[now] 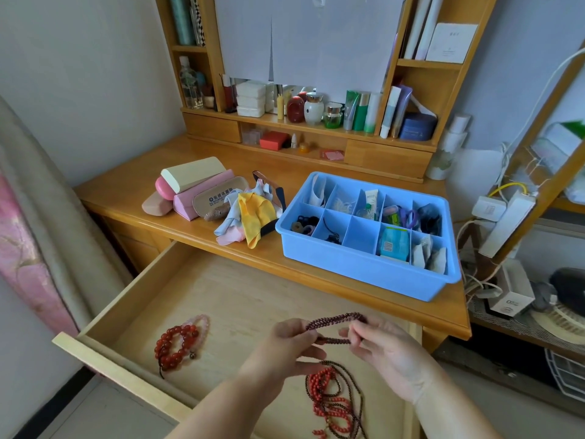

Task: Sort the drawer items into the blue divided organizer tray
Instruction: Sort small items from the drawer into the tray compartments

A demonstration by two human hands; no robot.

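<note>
Above the open wooden drawer [133, 315], my left hand [292, 343] and my right hand [380, 350] both pinch a dark maroon beaded bracelet [335, 320], stretched between them. In the drawer lie a red bead bracelet [172, 345] with a pale pink one [202, 321] on the left, and red and brown bead strands [332, 397] under my hands. The blue divided organizer tray [364, 267] sits on the desk behind, most compartments holding small items; one front middle compartment [362, 232] looks bare.
On the desk left of the tray lie several glasses cases [193, 188] and a heap of cleaning cloths [250, 217]. Cosmetics bottles fill the back shelf [316, 112]. A rack with power strips and cables [503, 223] stands at the right.
</note>
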